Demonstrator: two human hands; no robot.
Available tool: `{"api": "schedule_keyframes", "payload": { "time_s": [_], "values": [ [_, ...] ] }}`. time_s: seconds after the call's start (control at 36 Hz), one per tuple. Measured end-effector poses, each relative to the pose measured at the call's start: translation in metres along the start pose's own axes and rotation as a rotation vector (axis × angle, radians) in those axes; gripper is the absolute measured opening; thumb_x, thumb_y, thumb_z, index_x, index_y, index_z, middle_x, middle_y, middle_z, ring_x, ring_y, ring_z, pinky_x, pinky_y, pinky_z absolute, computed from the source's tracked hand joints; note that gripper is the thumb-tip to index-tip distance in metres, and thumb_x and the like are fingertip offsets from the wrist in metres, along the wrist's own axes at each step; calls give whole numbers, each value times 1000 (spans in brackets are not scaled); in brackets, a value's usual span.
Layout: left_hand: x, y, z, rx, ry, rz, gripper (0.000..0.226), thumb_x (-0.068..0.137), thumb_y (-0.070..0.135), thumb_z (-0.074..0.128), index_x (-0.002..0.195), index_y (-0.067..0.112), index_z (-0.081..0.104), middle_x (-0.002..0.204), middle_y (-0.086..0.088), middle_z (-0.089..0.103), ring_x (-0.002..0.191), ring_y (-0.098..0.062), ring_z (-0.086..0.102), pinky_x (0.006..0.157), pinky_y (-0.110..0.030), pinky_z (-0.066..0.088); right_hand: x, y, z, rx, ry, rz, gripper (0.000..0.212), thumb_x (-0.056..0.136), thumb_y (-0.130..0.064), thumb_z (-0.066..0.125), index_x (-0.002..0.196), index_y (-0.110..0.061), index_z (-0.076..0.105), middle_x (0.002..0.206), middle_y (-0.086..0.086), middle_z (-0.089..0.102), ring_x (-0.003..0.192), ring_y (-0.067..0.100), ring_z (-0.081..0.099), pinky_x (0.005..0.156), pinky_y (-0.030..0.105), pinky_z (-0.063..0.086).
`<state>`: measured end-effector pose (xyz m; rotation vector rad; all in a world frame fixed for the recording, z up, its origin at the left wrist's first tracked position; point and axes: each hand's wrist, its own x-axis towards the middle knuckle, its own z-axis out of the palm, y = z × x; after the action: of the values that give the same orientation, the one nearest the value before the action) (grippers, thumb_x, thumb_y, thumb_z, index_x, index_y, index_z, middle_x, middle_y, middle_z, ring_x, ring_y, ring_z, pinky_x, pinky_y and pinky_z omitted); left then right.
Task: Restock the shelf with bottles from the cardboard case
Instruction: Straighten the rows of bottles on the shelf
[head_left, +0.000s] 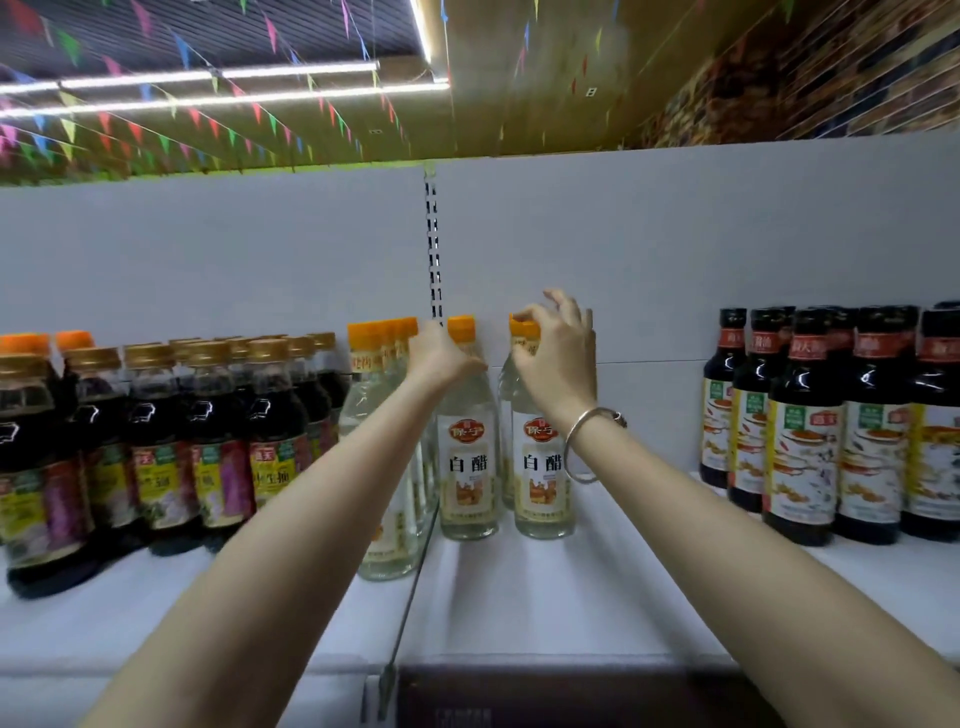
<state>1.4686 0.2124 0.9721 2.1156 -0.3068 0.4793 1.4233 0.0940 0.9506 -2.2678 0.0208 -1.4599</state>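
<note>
Two clear white-vinegar bottles with orange caps stand upright side by side on the white top shelf (519, 597). My left hand (441, 356) grips the neck of the left bottle (467, 467). With thumb and forefinger, my right hand (558, 358) pinches the cap of the right bottle (543, 473); its other fingers are spread. A silver bangle circles my right wrist. A row of the same vinegar bottles (382, 467) runs back just left of the shelf's divider. The cardboard case is out of view.
Dark soy-sauce bottles with gold caps (156, 441) fill the shelf on the left. Taller dark bottles with black caps (831, 426) stand on the right. Bare shelf lies between the right vinegar bottle and those. A slotted upright (432, 244) splits the white back panel.
</note>
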Motion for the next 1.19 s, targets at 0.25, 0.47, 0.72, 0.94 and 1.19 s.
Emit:
{"api": "schedule_keyframes", "payload": {
  "time_s": [0.25, 0.47, 0.72, 0.94, 1.19],
  "values": [
    [-56, -29, 31, -80, 115, 129, 80, 83, 10, 69, 145, 9, 19, 133, -18, 46, 121, -32, 48, 96, -38, 43, -46, -20, 10, 143, -231, 131, 40, 89, 1, 48, 127, -7, 56, 119, 12, 63, 109, 24, 58, 87, 23, 43],
    [-76, -52, 48, -18, 80, 157, 84, 93, 20, 56, 152, 26, -4, 152, -23, 17, 136, -37, 31, 109, -48, 33, -66, -30, 23, 319, -502, 410, 50, 97, -9, 38, 146, -10, 31, 143, 12, 46, 128, 29, 46, 106, 41, 40],
    [-67, -59, 47, -64, 49, 167, 86, 93, 12, 55, 152, 30, -5, 148, -22, 23, 129, -33, 41, 100, -37, 38, -66, -29, 24, 381, -446, 475, 49, 97, -8, 39, 146, -14, 34, 141, 11, 48, 121, 28, 53, 101, 44, 45],
    [-60, -60, 49, -84, 13, 114, 86, 96, 17, 52, 150, 33, -12, 158, -21, 0, 143, -37, 18, 112, -48, 27, -69, -28, 26, 372, -427, 449, 46, 97, -9, 44, 143, -10, 38, 147, 11, 42, 133, 26, 42, 108, 42, 38],
    [-61, -72, 47, -69, 3, 142, 108, 85, 5, 66, 149, 29, -18, 160, -15, 0, 147, -30, 7, 115, -45, 20, -74, -15, 11, 358, -254, 318, 31, 93, -9, 51, 123, -9, 59, 117, 9, 65, 107, 21, 61, 91, 29, 50]
  ]
}}
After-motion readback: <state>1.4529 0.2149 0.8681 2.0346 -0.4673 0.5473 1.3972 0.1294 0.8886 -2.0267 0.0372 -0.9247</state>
